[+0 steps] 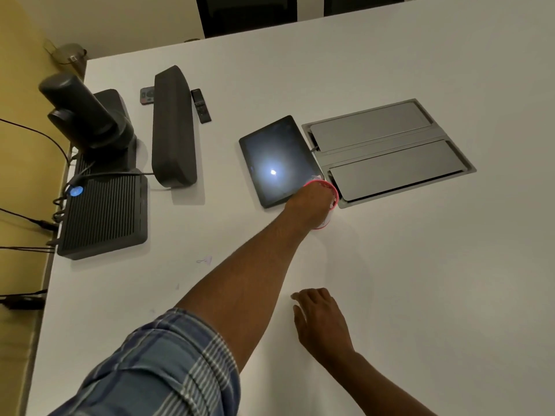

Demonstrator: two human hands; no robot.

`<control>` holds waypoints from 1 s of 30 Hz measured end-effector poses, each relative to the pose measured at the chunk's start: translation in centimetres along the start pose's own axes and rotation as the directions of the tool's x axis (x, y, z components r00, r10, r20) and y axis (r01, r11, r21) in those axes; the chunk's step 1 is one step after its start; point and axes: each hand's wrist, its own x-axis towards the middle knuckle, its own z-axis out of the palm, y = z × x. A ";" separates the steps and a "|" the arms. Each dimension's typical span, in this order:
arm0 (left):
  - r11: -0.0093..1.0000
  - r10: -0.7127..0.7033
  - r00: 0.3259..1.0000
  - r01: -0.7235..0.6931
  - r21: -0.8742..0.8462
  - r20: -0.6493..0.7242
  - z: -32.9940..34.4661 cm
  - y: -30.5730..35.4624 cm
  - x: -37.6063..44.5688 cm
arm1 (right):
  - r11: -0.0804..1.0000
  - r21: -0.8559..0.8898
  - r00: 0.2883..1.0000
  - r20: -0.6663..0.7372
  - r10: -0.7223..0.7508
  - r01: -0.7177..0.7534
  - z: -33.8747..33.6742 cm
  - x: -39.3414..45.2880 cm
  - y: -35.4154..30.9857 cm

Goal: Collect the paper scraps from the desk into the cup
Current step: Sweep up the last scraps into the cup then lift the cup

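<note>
My left hand (310, 202) reaches far over the white worktop (420, 265) and covers the mouth of the pink-rimmed cup (332, 199), which stands between the tablet (276, 160) and the grey cable hatch (387, 151). I cannot tell whether this grip holds a scrap or is loose. My right hand (321, 319) rests near me, fingers relaxed, holding nothing. To do it well, I should release inside the rim without tipping the cup. One small paper scrap (205, 260) lies left, near the black box (105, 211), with its cables close.
</note>
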 end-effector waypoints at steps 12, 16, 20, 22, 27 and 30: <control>0.993 -0.106 0.877 0.066 -0.101 -0.468 0.6 -5.8 -14.8 | 0.997 0.076 0.995 0.092 -0.034 0.027 0.2 1.3 -2.1; 0.963 -0.266 0.853 0.219 -0.154 -0.449 3.5 -8.8 -21.8 | 0.995 0.093 0.993 0.117 -0.027 0.016 1.0 0.4 -2.7; 0.908 -0.418 0.805 0.372 -0.192 -0.421 5.9 -11.3 -27.6 | 0.997 0.072 0.982 0.183 -0.044 0.031 2.0 -0.6 -3.4; 0.869 -0.494 0.750 0.447 -0.214 -0.440 6.4 -12.6 -29.6 | 0.996 0.060 0.975 0.211 -0.073 0.062 2.4 -0.7 -3.9; 0.776 -0.623 0.620 0.569 -0.273 -0.478 6.0 -15.8 -31.4 | 0.989 0.105 0.970 0.210 -0.125 0.105 3.0 1.5 -6.4; 0.681 -0.721 0.544 0.670 -0.296 -0.429 5.4 -18.2 -30.6 | 0.982 0.137 0.965 0.208 -0.158 0.132 3.4 4.3 -8.5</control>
